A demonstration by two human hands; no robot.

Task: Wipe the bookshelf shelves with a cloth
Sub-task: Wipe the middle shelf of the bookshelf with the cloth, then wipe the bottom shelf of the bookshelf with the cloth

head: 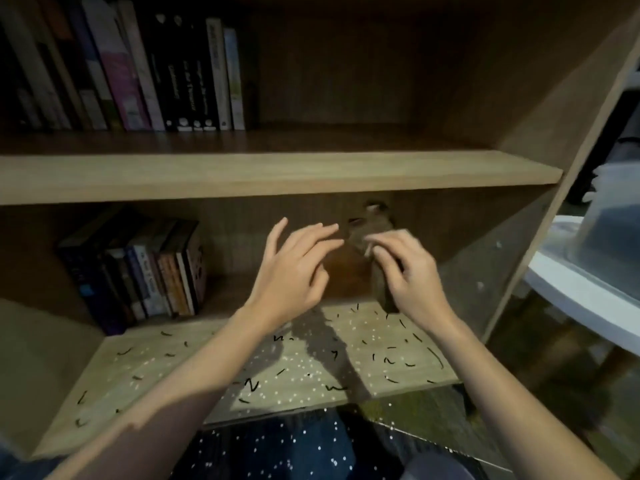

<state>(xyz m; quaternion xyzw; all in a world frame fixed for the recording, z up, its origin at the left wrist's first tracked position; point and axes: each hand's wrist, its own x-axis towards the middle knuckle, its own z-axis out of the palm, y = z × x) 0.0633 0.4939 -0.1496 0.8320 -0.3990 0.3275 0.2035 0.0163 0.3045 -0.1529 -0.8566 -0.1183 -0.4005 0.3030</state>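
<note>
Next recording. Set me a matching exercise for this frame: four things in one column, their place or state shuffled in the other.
1. left hand
2. right hand
3. lower shelf
4. plastic tub

A. on the white table at the right
B. strewn with black strands and white specks
C. holds the cloth
D. fingers spread, holding nothing

Pairs: 1-D, 2-C, 3-B, 4-A.

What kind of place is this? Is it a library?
Probably a room at home, not a library: one wooden bookshelf with books on two shelves, a white table beside it, and the right hand holding a cloth.
</note>
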